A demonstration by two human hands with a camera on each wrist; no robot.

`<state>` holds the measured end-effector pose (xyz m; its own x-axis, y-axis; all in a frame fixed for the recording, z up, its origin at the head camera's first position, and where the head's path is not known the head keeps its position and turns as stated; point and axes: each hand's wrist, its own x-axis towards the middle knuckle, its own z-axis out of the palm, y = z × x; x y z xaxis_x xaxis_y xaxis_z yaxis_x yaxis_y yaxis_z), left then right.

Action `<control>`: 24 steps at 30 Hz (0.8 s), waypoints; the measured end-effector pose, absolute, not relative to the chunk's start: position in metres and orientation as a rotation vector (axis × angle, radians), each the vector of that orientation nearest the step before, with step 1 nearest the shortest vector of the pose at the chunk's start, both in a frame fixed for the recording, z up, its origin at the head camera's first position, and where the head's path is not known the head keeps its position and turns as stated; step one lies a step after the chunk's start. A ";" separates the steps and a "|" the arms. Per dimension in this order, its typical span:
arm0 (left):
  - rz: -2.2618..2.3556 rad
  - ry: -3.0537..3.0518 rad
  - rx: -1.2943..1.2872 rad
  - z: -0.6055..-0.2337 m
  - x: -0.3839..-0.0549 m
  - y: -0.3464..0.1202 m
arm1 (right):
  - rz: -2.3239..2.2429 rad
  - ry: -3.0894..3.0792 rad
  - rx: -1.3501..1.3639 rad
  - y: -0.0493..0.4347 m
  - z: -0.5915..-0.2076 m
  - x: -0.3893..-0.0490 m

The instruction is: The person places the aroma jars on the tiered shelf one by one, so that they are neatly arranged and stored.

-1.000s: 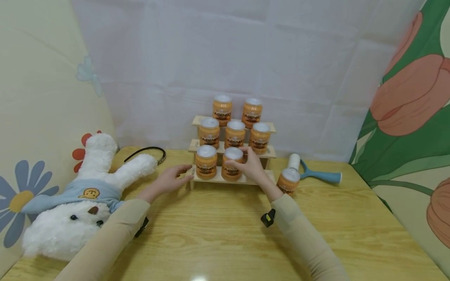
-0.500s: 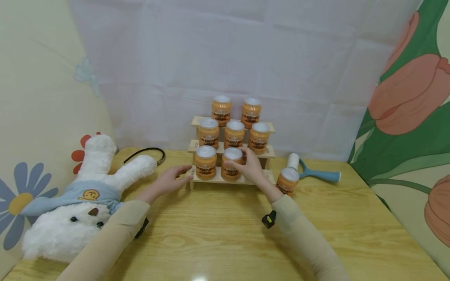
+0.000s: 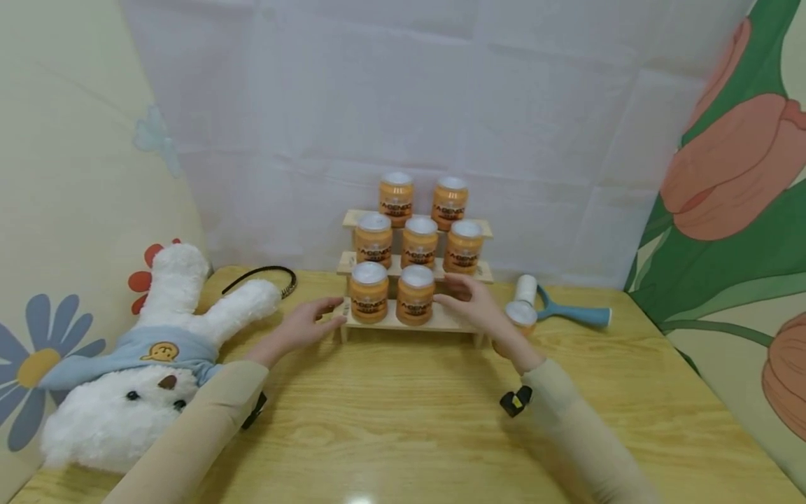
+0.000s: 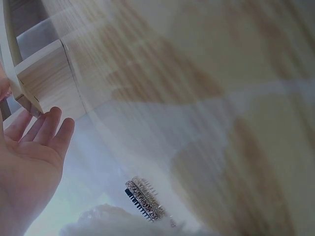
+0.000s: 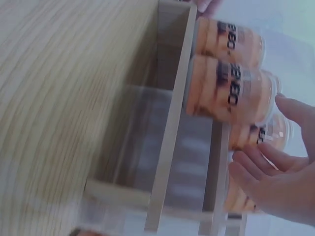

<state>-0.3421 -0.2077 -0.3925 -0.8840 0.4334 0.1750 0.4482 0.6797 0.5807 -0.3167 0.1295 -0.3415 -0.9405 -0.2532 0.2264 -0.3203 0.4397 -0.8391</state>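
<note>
A three-step wooden display stand (image 3: 452,323) holds several orange jars with pale lids. On the bottom step are a left jar (image 3: 369,294) and a right jar (image 3: 415,297). My left hand (image 3: 302,323) holds the left end of that step; in the left wrist view its thumb and fingers are on either side of the wooden end (image 4: 29,104). My right hand (image 3: 481,308) is just right of the right jar, fingers loosely bent and nothing gripped. In the right wrist view its thumb tip is near the lid of a jar (image 5: 231,91); whether they touch I cannot tell.
Partly hidden by the right wrist, another jar (image 3: 521,316) stands on the table. Behind it are a white cylinder (image 3: 526,289) and a blue-handled tool (image 3: 576,314). At left lie a white plush toy (image 3: 126,392) and a black headband (image 3: 271,267).
My right hand has let go of the bottom step's right jar and moved right, its wrist now covering part of the separate jar. The left hand stays where it was.
</note>
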 end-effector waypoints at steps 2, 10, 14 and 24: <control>-0.998 -2.857 -0.755 -0.392 -0.342 -0.208 | 1.520 -2.610 0.509 0.138 -0.342 -0.316; -1.006 -2.867 -0.750 -0.392 -0.341 -0.208 | 1.441 -2.577 0.373 0.169 -0.340 -0.304; -0.999 -2.873 -0.748 -0.392 -0.342 -0.207 | 1.393 -2.565 0.321 0.183 -0.340 -0.301; -0.997 -2.844 -0.768 -0.394 -0.344 -0.208 | 1.411 -2.535 0.218 0.217 -0.354 -0.303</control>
